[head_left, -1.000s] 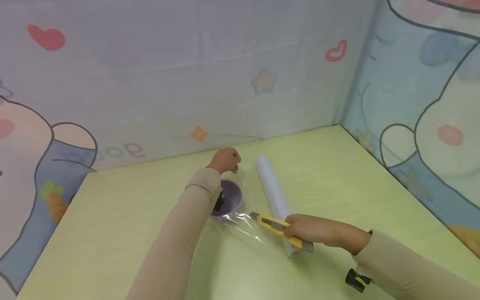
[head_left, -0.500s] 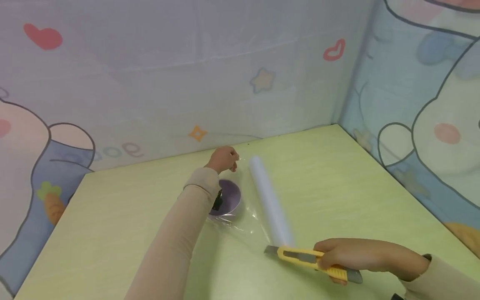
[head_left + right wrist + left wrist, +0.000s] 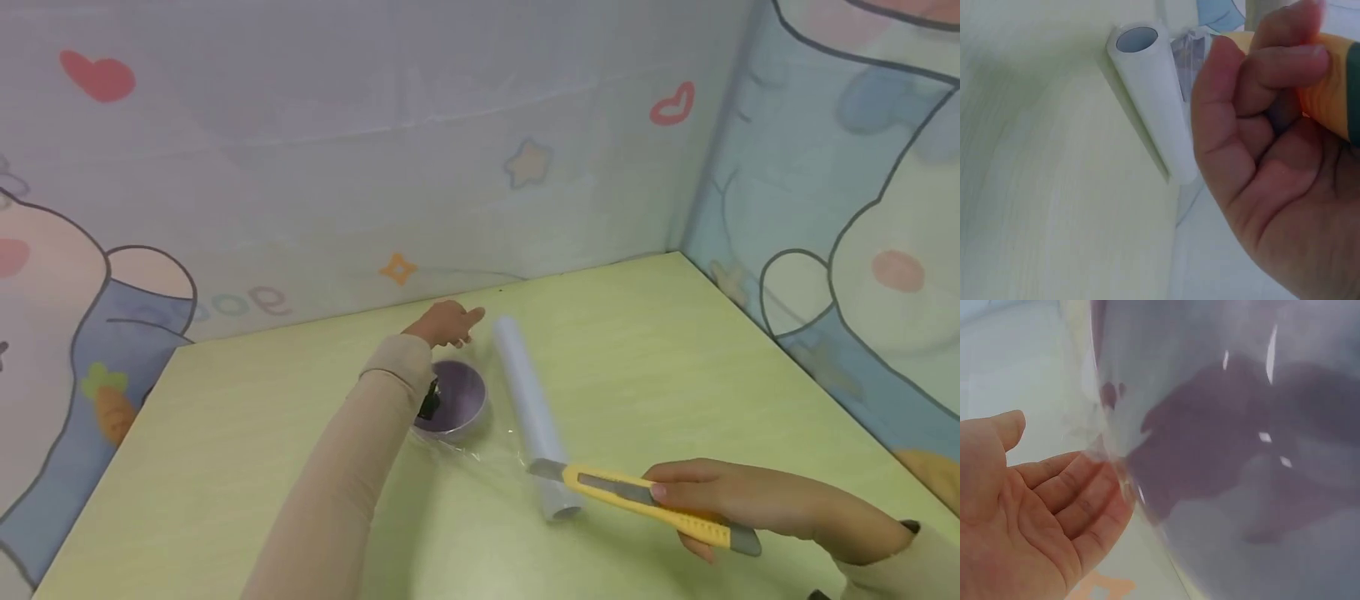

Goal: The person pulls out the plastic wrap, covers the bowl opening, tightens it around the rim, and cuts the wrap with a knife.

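My left hand [image 3: 446, 323] is beyond the far side of a purple bowl [image 3: 461, 398], its thumb held apart from the fingers. Clear cling film [image 3: 1272, 419] stretches over the bowl's mouth, and in the left wrist view those relaxed fingers touch its edge by the rim. In my right hand [image 3: 757, 500] I grip a yellow utility knife [image 3: 633, 493], blade out and pointing left. From the head, the blade appears across the lower part of a white cling film roll [image 3: 525, 392], which lies right of the bowl; whether they touch I cannot tell.
The pale green table [image 3: 675, 358] ends at a cartoon-printed cloth wall [image 3: 315, 167] at the back. Another printed cloth [image 3: 847, 208] borders the right side. The roll's hollow end [image 3: 1137, 40] shows in the right wrist view.
My right hand and the knife have moved right and toward me, then slightly up. The roll has shifted a little left. My left thumb has come away from the fingers, releasing the film's edge.
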### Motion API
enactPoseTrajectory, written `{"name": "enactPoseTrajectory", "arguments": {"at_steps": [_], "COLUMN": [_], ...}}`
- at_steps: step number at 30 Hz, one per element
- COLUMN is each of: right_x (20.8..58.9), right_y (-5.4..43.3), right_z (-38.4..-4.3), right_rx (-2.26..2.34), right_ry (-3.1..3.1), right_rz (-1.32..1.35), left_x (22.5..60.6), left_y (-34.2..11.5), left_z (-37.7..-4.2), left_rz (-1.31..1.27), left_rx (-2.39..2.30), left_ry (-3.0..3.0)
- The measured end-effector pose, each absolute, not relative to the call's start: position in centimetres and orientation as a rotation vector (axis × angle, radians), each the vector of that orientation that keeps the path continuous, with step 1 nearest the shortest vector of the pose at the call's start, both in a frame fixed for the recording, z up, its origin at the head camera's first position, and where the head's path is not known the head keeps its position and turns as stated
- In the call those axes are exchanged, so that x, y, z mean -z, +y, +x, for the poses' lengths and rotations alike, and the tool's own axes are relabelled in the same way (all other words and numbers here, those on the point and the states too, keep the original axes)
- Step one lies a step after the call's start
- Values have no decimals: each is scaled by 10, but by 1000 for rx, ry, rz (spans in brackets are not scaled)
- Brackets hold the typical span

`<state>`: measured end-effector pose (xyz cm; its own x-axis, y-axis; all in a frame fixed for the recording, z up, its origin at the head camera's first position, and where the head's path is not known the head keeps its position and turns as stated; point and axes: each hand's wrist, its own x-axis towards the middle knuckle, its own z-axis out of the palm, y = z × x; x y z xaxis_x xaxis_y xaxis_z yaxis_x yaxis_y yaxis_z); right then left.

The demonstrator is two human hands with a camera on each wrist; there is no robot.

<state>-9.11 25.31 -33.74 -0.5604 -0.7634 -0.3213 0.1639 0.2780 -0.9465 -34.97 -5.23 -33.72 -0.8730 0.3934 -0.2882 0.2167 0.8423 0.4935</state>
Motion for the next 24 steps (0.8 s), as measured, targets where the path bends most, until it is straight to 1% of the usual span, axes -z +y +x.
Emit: {"name": "enactPoseTrajectory", "arguments": {"at_steps": [7,10,13,18,24], "right_x": [345,351,355,359,364], "right_y": [255,255,254,246,231], "right_z": [-103,-106,-109,-113,-124], "right_rx": [1583,1625,1623,1596,1607], "right_ry": [1608,1592,1688,2009,2243], "right_rz": [-547,-562,-519,-311,-16], "left_x": [330,333,342,362,385], "left_y": [-84,-103,-121,-144,-160], "left_z": [-338,-328,-315,-287,-257], "left_rz": [486,549,561,492,541], "left_rx": [-743,-759,-772,-896,-1097], "left_ry": [2541,2501,2490,2434,2342]}}
